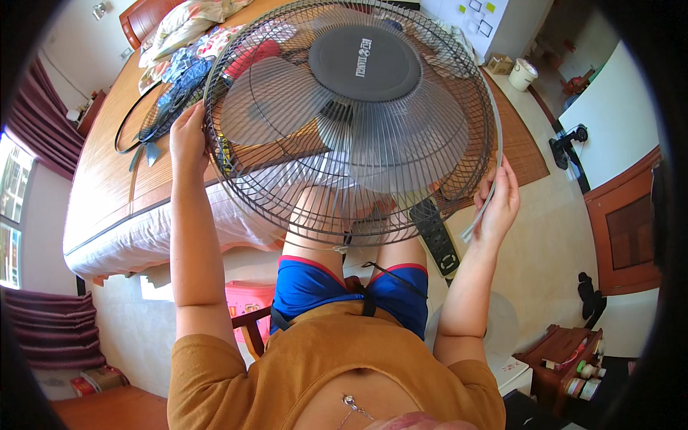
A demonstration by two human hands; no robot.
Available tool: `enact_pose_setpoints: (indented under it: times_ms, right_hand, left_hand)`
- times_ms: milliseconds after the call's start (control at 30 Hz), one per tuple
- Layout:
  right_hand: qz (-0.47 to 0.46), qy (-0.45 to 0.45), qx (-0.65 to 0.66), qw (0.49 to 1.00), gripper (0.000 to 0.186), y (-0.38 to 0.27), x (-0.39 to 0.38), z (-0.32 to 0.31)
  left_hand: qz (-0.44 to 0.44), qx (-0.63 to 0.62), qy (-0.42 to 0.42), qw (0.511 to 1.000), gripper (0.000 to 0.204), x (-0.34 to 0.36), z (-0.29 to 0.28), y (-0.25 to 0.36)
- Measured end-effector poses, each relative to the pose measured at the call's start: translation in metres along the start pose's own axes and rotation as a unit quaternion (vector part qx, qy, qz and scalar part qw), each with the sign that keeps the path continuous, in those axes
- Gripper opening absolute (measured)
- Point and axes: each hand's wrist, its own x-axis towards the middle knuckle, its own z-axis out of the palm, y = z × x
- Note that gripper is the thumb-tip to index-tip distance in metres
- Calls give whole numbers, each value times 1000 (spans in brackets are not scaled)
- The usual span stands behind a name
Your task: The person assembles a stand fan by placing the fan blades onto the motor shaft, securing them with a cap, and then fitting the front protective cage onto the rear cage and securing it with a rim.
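Note:
A large round electric fan head [287,172], with a dark wire grille and translucent grey blades, is upright above my knees. A dark round cap [365,63] sits at the centre of the grille. My left hand [189,136] is closed on the grille's left edge. On the other side, my right hand [500,204] pinches a pale grey rim strip [496,136] that runs along the grille's right edge. The strip's loose lower end pokes out below my fingers. A long dark panel with buttons [434,236] stands below the fan, beside my right knee.
A bed [100,193] with a woven mat spreads out ahead, with piled clothes [186,64] and a dark hoop-shaped item [120,132] on it. A pink bin [251,295] stands by the chair at my left. A white bucket [522,74] and a wooden cabinet [548,351] are on the right.

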Motion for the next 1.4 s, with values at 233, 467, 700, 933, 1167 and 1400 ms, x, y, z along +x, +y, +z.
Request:
enact_pose_setpoints:
  times_ms: [233, 467, 700, 933, 1167, 1400]
  right_hand:
    - [7, 38, 33, 999, 35, 24, 8, -2]
    - [12, 50, 90, 995, 33, 6, 9, 10]
    - [-63, 34, 80, 994, 30, 21, 31, 21]
    - [-47, 41, 72, 995, 31, 11, 34, 32]
    - [-69, 30, 71, 995, 31, 16, 65, 38]
    - [-96, 31, 64, 993, 31, 19, 71, 41]
  left_hand:
    - [16, 44, 8, 999, 27, -3, 5, -5]
    - [37, 51, 32, 998, 29, -11, 13, 7]
    - [19, -17, -4, 1000, 29, -16, 11, 8]
    - [54, 39, -1, 998, 28, -1, 8, 6]
    - [35, 25, -14, 999, 31, 11, 6, -2]
    - [59, 45, 18, 997, 33, 4, 22, 9]
